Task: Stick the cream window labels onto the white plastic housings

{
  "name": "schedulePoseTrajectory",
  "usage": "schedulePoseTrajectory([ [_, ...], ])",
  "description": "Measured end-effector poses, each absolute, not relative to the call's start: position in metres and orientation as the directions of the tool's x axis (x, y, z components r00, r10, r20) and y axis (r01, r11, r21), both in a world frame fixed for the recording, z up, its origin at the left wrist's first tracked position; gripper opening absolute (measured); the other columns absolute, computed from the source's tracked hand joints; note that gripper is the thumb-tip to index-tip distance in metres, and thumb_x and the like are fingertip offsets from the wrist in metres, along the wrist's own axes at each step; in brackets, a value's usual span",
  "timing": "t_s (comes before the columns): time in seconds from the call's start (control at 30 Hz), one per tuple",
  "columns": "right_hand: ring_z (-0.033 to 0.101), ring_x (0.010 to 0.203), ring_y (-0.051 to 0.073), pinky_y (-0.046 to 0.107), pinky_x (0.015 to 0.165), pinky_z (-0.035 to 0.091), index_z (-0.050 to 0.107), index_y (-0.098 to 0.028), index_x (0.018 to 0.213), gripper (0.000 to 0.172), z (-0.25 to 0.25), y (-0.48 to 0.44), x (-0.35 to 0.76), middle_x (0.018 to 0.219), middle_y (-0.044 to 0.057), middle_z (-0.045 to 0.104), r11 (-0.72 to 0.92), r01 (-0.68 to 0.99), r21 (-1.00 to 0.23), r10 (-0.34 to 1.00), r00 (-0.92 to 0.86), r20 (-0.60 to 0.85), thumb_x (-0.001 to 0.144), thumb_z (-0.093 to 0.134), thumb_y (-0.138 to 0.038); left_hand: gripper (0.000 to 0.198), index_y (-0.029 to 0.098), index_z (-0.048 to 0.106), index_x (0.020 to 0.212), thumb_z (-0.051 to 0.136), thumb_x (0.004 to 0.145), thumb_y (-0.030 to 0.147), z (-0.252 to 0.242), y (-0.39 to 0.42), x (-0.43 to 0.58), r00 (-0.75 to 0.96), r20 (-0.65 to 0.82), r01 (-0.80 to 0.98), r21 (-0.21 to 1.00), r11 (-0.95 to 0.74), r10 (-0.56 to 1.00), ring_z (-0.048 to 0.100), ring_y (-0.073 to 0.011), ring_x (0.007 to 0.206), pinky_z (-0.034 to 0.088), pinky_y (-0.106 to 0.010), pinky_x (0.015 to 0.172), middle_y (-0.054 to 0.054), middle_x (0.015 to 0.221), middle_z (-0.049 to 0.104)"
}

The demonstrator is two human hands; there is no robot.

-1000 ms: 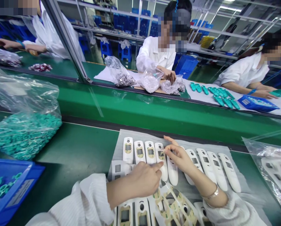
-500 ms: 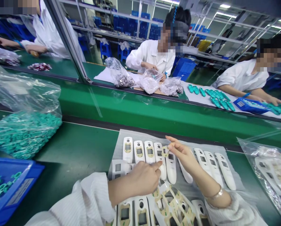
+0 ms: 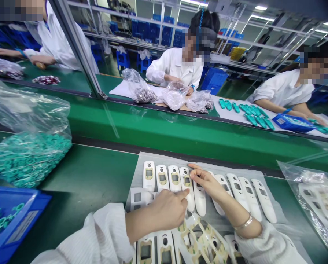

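Note:
My left hand [image 3: 164, 208] has a finger stretched onto a white plastic housing [image 3: 190, 201], the others curled at its lower left edge. My right hand [image 3: 205, 182] has its thumb and fingertip pinched at the right edge of a cream adhesive frame [image 3: 187, 180], which lies around that housing's window. Fingertips hide part of that edge. Similar housings stand in a row to the left, among them one housing [image 3: 174, 176] with a cream frame around its window. Just right of the worked one lies another housing [image 3: 200, 202], partly under my right hand.
Loose adhesive sheets [image 3: 199, 238] cover housings nearest me. White foam sheeting [image 3: 276, 205] lies under the row. On the left are a bag of green rings [image 3: 29, 157] and a blue bin [image 3: 23, 220]. A bag of white parts [image 3: 317, 201] lies right. Co-workers [image 3: 177, 66] sit across the divider.
My right hand has moved left and brought the adhesive frame down onto the housing's window. More of a housing to the right now shows. My left hand stays almost where it was.

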State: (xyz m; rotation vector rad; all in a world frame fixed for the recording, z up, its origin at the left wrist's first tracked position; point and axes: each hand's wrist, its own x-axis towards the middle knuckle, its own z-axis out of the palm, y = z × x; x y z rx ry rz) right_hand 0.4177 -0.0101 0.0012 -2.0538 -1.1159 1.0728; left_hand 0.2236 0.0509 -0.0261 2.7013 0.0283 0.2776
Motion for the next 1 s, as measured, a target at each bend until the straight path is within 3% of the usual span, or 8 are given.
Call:
schedulePoseTrajectory([
  [0.33, 0.029, 0.126, 0.027, 0.045, 0.105, 0.016, 0.057, -0.019, 0.069, 0.036, -0.008, -0.013, 0.421, 0.132, 0.01, 0.04, -0.487, 0.443, -0.753, 0.867, 0.347, -0.357, 0.074, 0.055, -0.055, 0.021, 0.015, 0.056, 0.084, 0.038, 0.08, 0.025, -0.027, 0.049, 0.223, 0.98, 0.186, -0.014, 0.412, -0.911, 0.069, 0.06, -0.0175, 0.054, 0.047, -0.036, 0.042, -0.004, 0.13, 0.045],
  [1.0, 0.029, 0.126, 0.028, 0.047, 0.104, 0.015, 0.058, -0.018, 0.069, 0.024, -0.015, -0.015, 0.421, 0.129, 0.012, 0.042, -0.444, 0.577, -0.685, 0.894, 0.34, -0.294, 0.076, 0.052, -0.039, 0.021, 0.015, 0.056, 0.085, 0.037, 0.081, 0.024, -0.027, 0.051, 0.224, 0.982, 0.179, -0.018, 0.416, -0.909, 0.063, 0.06, -0.0172, 0.055, 0.046, -0.035, 0.042, -0.005, 0.13, 0.045],
])
